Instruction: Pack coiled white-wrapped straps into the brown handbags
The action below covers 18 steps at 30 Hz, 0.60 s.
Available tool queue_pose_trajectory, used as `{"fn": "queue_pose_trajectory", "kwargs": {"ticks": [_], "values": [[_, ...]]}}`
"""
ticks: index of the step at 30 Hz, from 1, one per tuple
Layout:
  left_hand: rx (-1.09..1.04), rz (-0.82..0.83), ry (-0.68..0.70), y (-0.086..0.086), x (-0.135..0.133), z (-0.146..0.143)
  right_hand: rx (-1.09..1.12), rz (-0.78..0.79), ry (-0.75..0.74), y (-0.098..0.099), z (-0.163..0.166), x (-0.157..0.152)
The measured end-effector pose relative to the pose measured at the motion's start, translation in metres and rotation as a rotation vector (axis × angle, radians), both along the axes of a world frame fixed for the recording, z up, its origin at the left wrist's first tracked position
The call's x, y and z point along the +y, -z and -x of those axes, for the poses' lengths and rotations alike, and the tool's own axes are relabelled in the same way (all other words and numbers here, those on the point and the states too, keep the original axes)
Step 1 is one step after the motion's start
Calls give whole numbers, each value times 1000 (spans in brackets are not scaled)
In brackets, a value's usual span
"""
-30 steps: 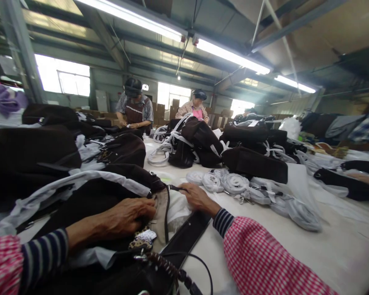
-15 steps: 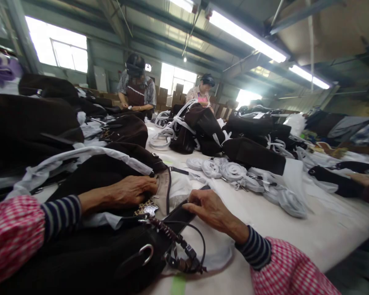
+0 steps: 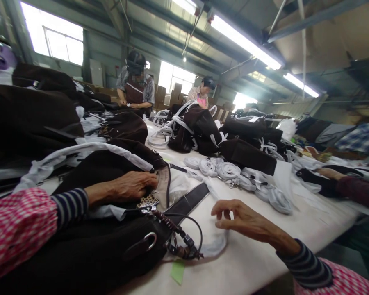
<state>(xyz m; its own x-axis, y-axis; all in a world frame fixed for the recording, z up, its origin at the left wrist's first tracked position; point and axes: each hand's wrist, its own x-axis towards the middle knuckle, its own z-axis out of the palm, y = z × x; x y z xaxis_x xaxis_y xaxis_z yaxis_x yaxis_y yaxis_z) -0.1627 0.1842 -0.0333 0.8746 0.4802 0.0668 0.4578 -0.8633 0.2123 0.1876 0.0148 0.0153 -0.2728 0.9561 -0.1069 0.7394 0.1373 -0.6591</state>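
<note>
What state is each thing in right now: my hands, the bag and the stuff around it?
Left hand: at the bag's opening, fingertips hidden
Right hand: raised, fingers bent, holding nothing
Bag: open, lining showing
Handle: wrapped in white
Charm: hanging off the bag's edge
Straps: coiled, wrapped
Green slip: on the table
Tube lights: lit

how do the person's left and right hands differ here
The left hand is at the open dark bag; the right hand is away from it, over the table. The left hand's fingertips are hidden; the right hand's thumb and fingers stand apart. Both have striped cuffs.
</note>
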Motion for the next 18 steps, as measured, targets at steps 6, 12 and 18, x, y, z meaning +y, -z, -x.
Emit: {"fn": "queue_pose_trajectory", "kwargs": {"ticks": [6,12,18], "values": [[-6,13,-12,-4,-4,0,49,-280,95,-1,40,49],[-141,224,-32,-5,5,2,-125,-253,75,45,78,88],[-241,453,-36,-14,9,4,129,99,-77,33,51,71]]}}
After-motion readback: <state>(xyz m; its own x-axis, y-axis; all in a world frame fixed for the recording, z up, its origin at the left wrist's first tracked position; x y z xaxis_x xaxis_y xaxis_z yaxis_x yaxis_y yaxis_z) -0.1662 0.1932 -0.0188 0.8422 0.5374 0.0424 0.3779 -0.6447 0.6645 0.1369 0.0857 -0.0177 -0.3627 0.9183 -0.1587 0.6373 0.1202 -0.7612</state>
